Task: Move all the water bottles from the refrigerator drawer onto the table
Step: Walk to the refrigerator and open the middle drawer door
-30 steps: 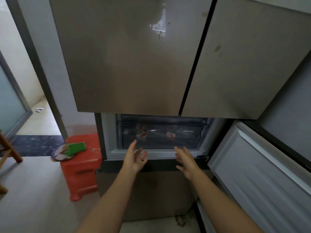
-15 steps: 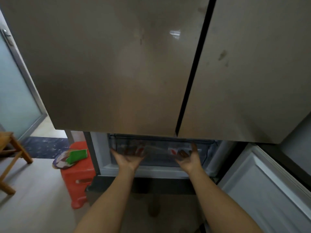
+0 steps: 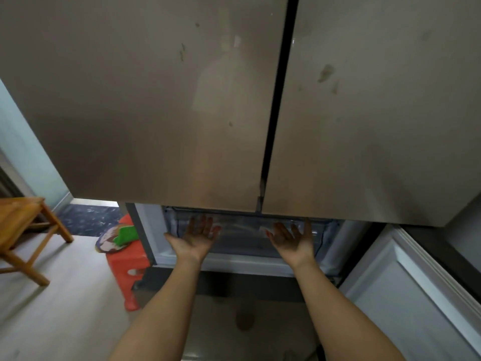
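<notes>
Refrigerator drawer (image 3: 247, 239): clear-fronted, seated in the open lower compartment directly below the two closed upper doors (image 3: 156, 100). Its contents are blurred, so the position of the water bottles cannot be told. Left hand (image 3: 197, 237) and right hand (image 3: 291, 238): palms up, fingers straight and spread, gripping nothing, at the drawer front either side of its centre; contact cannot be confirmed. Right of the drawer: an open lower door (image 3: 416, 295). Left of the drawer: a red stool (image 3: 122, 264) carrying a green item (image 3: 126, 234); further left, a wooden stool (image 3: 20, 225)
</notes>
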Demonstrator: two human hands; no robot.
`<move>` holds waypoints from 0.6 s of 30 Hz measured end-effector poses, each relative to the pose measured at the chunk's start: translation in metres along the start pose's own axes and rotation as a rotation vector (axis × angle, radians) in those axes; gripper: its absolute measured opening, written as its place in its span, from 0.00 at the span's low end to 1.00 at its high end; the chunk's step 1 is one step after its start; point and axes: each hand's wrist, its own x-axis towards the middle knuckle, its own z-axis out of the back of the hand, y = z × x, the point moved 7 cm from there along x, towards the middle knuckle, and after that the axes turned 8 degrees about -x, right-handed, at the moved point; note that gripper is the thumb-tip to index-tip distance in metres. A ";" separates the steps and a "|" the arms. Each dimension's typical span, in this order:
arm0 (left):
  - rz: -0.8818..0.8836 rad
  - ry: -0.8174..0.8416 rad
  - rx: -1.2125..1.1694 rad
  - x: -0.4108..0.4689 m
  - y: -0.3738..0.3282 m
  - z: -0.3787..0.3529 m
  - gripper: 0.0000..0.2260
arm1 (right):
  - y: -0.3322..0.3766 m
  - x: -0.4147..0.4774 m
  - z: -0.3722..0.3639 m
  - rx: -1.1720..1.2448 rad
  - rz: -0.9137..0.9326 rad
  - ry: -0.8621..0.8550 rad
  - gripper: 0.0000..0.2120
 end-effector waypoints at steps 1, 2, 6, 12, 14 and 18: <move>-0.001 -0.009 0.010 -0.002 0.000 -0.001 0.35 | 0.001 0.000 0.000 -0.008 -0.002 0.006 0.31; -0.001 -0.021 0.020 -0.004 0.000 -0.003 0.36 | 0.002 0.001 0.000 -0.012 -0.004 0.012 0.31; 0.004 -0.048 0.058 -0.013 0.002 -0.008 0.36 | 0.002 -0.002 -0.001 -0.012 -0.015 0.016 0.29; 0.015 -0.050 0.055 -0.025 0.001 -0.003 0.36 | -0.003 -0.012 0.010 -0.011 -0.008 -0.007 0.26; 0.022 -0.062 0.060 -0.030 -0.001 0.000 0.36 | -0.006 -0.018 0.012 -0.007 -0.005 0.000 0.26; 0.029 -0.096 0.079 -0.049 -0.003 0.006 0.36 | -0.011 -0.035 0.017 -0.015 0.012 -0.014 0.19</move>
